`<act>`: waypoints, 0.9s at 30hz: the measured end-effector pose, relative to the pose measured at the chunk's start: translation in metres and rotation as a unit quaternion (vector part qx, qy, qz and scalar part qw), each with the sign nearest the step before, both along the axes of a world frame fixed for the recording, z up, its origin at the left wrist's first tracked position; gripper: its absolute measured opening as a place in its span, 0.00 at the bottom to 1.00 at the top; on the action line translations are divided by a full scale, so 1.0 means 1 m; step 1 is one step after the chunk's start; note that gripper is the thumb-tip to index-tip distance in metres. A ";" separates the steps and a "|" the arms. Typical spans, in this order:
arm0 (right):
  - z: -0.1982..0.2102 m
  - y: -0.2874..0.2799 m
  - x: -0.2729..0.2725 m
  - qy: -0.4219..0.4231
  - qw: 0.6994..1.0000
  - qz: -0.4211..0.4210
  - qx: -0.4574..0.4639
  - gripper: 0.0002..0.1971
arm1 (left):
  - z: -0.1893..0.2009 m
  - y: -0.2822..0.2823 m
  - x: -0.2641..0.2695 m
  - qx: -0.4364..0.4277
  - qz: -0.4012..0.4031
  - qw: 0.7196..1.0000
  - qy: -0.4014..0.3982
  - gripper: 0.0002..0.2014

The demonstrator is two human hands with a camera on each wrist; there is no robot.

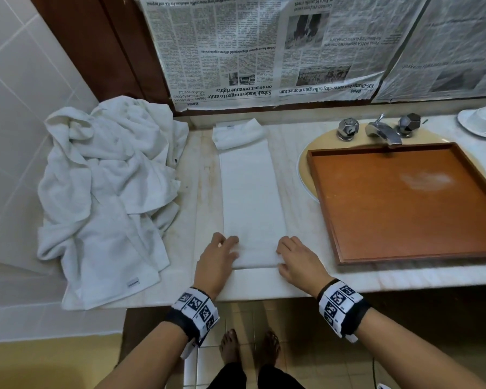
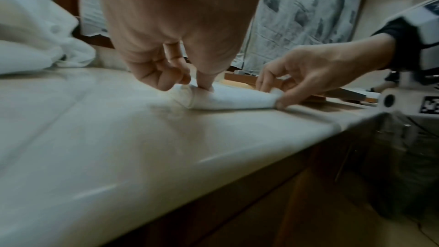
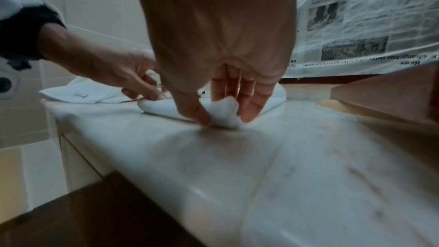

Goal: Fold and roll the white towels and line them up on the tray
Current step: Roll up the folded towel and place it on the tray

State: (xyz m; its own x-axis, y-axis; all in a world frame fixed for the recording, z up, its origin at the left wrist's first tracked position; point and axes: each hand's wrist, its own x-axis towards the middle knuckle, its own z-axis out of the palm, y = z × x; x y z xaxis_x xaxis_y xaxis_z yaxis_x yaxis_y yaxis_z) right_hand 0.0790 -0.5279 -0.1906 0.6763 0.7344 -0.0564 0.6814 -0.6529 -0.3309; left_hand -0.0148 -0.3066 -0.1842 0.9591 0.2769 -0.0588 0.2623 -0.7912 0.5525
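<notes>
The folded towel (image 1: 251, 197) stretches lengthwise away from both hands, whose fingers (image 3: 204, 117) pinch its near end's corners on the worktop (image 1: 306, 279).

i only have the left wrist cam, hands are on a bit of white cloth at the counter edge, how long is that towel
Observer: The head view shows the folded towel as a long strip running back toward the wall, rolled only at its near end.
Operator: anything on the tray yet
Observer: No. The wooden tray sits over the sink with no towels in it.
Operator: what's my right hand doing exactly
Observer: In the right wrist view the right hand pinches the near right corner between thumb and fingers; the left hand grips the other end.
</notes>
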 end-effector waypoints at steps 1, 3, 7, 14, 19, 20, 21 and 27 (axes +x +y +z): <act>-0.001 0.001 0.000 0.014 1.000 -0.009 0.012 0.10 | -0.004 -0.003 -0.001 0.023 -0.028 0.999 -0.011 0.10; -0.002 0.003 0.003 0.048 0.997 -0.046 0.046 0.08 | -0.006 -0.008 0.001 0.048 -0.063 0.997 -0.014 0.10; -0.002 0.006 0.005 0.078 0.987 -0.095 0.104 0.06 | -0.007 -0.012 0.000 0.040 -0.089 0.995 0.012 0.18; -0.001 0.012 0.022 0.133 0.977 -0.127 0.110 0.08 | 0.000 0.004 0.019 0.032 -0.064 0.995 0.067 0.19; 0.002 0.011 0.025 0.146 0.973 -0.135 0.114 0.15 | 0.008 0.015 0.030 -0.089 -0.004 0.991 0.101 0.17; 0.003 0.013 0.025 0.144 0.972 -0.143 0.117 0.17 | 0.008 0.017 0.033 -0.089 0.003 0.990 0.111 0.16; 0.004 0.015 0.024 0.141 0.970 -0.156 0.124 0.18 | 0.007 0.021 0.035 -0.085 0.010 0.989 0.122 0.16; 0.004 0.019 0.019 0.013 0.987 -0.143 0.068 0.10 | 0.003 0.031 0.041 -0.106 0.028 0.985 0.134 0.22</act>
